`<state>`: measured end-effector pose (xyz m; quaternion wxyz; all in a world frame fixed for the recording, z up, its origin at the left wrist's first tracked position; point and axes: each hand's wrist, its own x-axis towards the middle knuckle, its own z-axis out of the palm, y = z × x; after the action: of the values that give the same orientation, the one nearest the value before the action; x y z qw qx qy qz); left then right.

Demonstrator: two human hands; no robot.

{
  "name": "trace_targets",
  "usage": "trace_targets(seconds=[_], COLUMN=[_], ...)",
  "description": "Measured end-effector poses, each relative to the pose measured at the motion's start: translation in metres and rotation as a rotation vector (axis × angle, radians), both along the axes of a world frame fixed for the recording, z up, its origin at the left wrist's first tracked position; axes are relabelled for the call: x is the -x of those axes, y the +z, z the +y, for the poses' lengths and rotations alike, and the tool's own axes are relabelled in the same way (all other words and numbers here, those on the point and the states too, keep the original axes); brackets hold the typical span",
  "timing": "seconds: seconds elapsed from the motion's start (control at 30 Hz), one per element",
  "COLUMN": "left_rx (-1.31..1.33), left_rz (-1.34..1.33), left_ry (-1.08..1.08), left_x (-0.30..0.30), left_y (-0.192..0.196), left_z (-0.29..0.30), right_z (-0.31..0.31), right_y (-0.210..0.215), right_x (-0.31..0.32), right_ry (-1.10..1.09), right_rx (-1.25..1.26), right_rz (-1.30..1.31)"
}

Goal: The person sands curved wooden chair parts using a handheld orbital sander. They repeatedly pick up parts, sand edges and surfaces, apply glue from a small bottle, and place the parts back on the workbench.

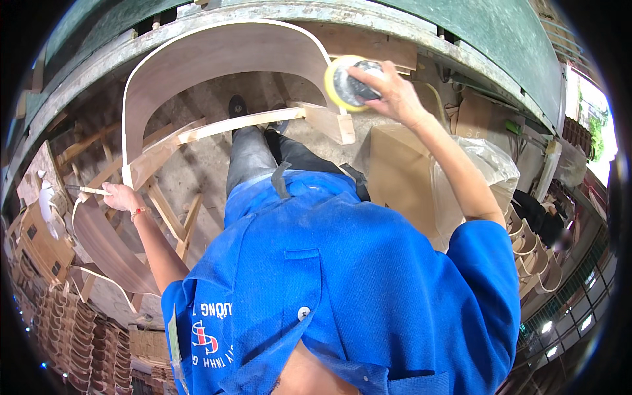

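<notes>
A large U-shaped bent wooden panel (pixel 224 56) with pale edges stands in front of me, its ends toward me. My right hand (pixel 398 99) is closed round a round sanding pad (pixel 350 82) with a yellow rim and a dusty grey-black top. The pad meets or overlaps the panel's right edge; whether it presses there I cannot tell. Near the panel's left end, my left hand (pixel 121 196) is closed on a slim pale stick with a dark tip (pixel 89 190), like a pencil or thin brush. A wooden rail (pixel 243 123) spans between the panel's ends.
A green-topped bench (pixel 461 16) curves along the far side. Right of my legs is a cardboard box (pixel 398 178) with clear plastic (pixel 490 161). Another curved panel (pixel 108 240) lies at left, with stacked curved pieces (pixel 66 329) behind. A person in dark clothes (pixel 536 214) is at far right.
</notes>
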<state>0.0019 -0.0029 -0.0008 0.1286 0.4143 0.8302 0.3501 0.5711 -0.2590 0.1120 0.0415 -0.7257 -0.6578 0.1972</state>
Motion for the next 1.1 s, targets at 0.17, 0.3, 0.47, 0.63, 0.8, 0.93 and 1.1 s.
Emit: trace_targets(seconds=[0.17,0.3,0.47,0.63,0.8,0.93,1.1], left_rx=[0.016,0.048,0.032,0.026,0.066,0.070,0.068], left_rz=[0.078,0.025,0.034,0.049,0.020,0.044,0.009], left_ry=[-0.032,-0.021,-0.047,-0.027,-0.041,-0.008,-0.005], left_x=[0.005,-0.004,0.000,-0.002,-0.007,-0.005,-0.005], left_y=[0.000,0.003,0.003,0.002,0.006,0.006,0.005], left_z=[0.003,0.004,0.009,0.008,0.009,0.009,0.010], right_z=[0.003,0.001,0.013,0.005,0.015,0.014,0.012], right_y=[0.015,0.004,-0.004,-0.001,-0.008,-0.007,-0.005], right_x=[-0.013,0.012,-0.010,0.000,0.006,0.007,0.007], right_ry=[-0.083,-0.057,-0.145,-0.002,-0.054,-0.012,0.000], right_rx=[0.013,0.085,0.026,0.017,0.009,0.003,0.046], right_rz=[-0.019,0.161,0.001,0.117,0.130,0.157,0.124])
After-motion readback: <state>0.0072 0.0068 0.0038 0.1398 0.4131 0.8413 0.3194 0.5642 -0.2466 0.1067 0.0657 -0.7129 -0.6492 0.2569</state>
